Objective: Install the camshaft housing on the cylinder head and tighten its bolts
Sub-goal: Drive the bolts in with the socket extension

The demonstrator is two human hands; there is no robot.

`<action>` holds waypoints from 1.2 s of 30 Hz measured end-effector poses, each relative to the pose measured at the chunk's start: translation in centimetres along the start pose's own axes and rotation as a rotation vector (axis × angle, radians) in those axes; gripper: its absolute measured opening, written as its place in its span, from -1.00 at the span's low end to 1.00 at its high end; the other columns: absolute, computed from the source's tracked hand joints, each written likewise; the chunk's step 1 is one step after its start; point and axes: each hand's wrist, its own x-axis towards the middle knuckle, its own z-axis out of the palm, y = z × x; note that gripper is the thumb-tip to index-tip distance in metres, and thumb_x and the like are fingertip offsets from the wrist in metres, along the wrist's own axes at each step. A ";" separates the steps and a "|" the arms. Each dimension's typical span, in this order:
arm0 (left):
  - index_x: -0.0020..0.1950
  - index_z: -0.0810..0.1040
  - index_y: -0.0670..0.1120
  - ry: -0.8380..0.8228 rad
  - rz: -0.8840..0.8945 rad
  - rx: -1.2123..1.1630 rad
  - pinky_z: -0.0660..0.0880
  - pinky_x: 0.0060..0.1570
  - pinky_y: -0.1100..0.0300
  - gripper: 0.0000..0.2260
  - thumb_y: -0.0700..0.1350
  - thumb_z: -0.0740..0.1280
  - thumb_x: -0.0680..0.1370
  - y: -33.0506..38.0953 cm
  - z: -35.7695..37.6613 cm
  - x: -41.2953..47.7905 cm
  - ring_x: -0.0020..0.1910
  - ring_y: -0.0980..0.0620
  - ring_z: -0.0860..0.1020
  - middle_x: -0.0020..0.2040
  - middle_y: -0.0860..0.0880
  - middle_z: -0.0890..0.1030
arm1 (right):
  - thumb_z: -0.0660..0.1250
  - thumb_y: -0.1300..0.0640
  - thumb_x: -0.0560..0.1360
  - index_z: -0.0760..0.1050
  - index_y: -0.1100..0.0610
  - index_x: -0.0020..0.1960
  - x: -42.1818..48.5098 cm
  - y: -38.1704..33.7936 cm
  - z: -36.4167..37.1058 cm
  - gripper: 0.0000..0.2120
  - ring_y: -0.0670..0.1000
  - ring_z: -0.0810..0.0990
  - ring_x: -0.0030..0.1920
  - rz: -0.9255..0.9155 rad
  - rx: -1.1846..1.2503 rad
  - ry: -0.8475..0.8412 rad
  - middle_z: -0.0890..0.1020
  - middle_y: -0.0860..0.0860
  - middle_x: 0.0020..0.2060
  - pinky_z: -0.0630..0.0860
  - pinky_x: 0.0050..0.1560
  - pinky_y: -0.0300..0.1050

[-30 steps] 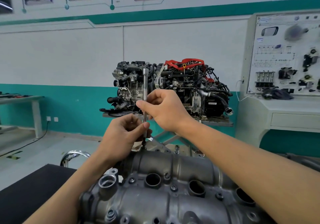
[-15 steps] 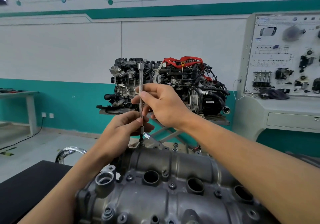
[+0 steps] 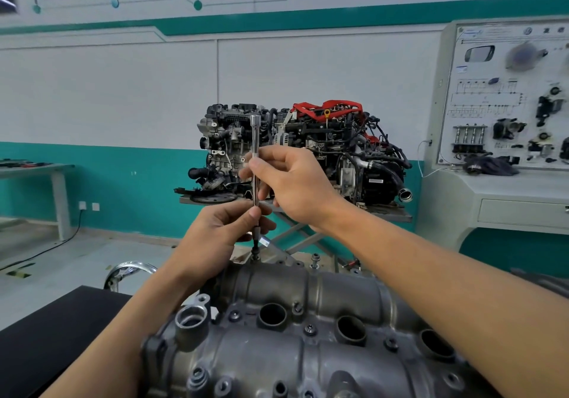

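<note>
Bolts are going in now. My left hand (image 3: pixel 221 228) and right hand (image 3: pixel 289 182) both pinch the long metal rod (image 3: pixel 255 163), standing on a bolt (image 3: pixel 254 256) at the housing's (image 3: pixel 308 336) twelve o'clock edge. Next I twirl it.

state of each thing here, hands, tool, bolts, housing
left hand: pinching the tool's lower shaft
right hand: fingertips on the upper shaft
extension bar: upright, tip down on a far-edge bolt
neighbouring bolt: standing proud, not seated
camshaft housing: lying in place, round bores open
</note>
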 end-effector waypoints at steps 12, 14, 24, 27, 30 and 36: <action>-0.01 0.59 -0.26 0.069 0.019 0.027 0.58 -0.04 0.08 -0.64 0.04 0.39 0.44 0.1 0.4 -0.1 -0.20 0.07 0.67 -0.16 -0.10 0.74 | 0.52 0.19 0.47 0.56 0.15 -0.18 0.1 0.2 -0.3 -0.85 -0.19 0.54 -0.45 -0.042 -0.043 0.108 0.65 0.04 -0.33 0.51 -0.34 -0.28; -0.04 0.63 -0.18 0.060 0.038 0.054 0.57 -0.13 0.22 -0.71 0.04 0.35 0.47 0.1 0.3 -0.2 -0.22 0.13 0.66 -0.17 -0.04 0.74 | 0.46 0.18 0.52 0.60 0.20 -0.11 0.1 0.0 -0.2 -0.90 -0.15 0.53 -0.45 -0.014 -0.010 0.089 0.70 0.14 -0.23 0.50 -0.36 -0.27; 0.04 0.64 -0.06 -0.020 0.004 0.095 0.56 -0.07 0.17 -0.71 0.11 0.27 0.58 0.1 0.1 -0.1 -0.13 0.09 0.65 -0.08 -0.02 0.74 | 0.34 0.26 0.60 0.57 0.20 -0.08 0.2 -0.6 -0.6 -0.92 -0.12 0.50 -0.50 0.013 0.042 0.021 0.70 0.06 -0.25 0.43 -0.47 -0.36; -0.01 0.60 -0.09 0.029 0.036 0.070 0.55 -0.20 0.31 -0.70 0.11 0.41 0.44 0.2 0.2 -0.2 -0.23 0.10 0.65 -0.13 -0.03 0.74 | 0.50 0.22 0.48 0.55 0.20 -0.16 0.3 -0.2 -0.6 -0.86 -0.10 0.54 -0.44 -0.017 0.012 0.101 0.70 0.20 -0.25 0.52 -0.36 -0.25; -0.07 0.62 -0.13 0.063 0.067 0.067 0.54 -0.25 0.33 -0.80 0.00 0.42 0.47 0.0 0.2 -0.2 -0.29 0.13 0.62 -0.22 -0.02 0.73 | 0.50 0.18 0.48 0.56 0.20 -0.14 0.2 0.0 -0.6 -0.86 -0.06 0.53 -0.43 -0.001 0.020 0.111 0.69 0.29 -0.16 0.50 -0.38 -0.23; 0.03 0.66 -0.07 0.002 0.044 0.120 0.53 -0.17 0.31 -0.83 -0.15 0.27 0.65 -0.2 0.0 -0.1 -0.16 0.09 0.63 -0.09 -0.05 0.74 | 0.22 0.19 0.66 0.57 0.04 -0.01 0.1 -0.3 -0.6 -0.83 -0.05 0.52 -0.46 0.041 0.027 -0.010 0.73 0.02 -0.09 0.42 -0.52 -0.26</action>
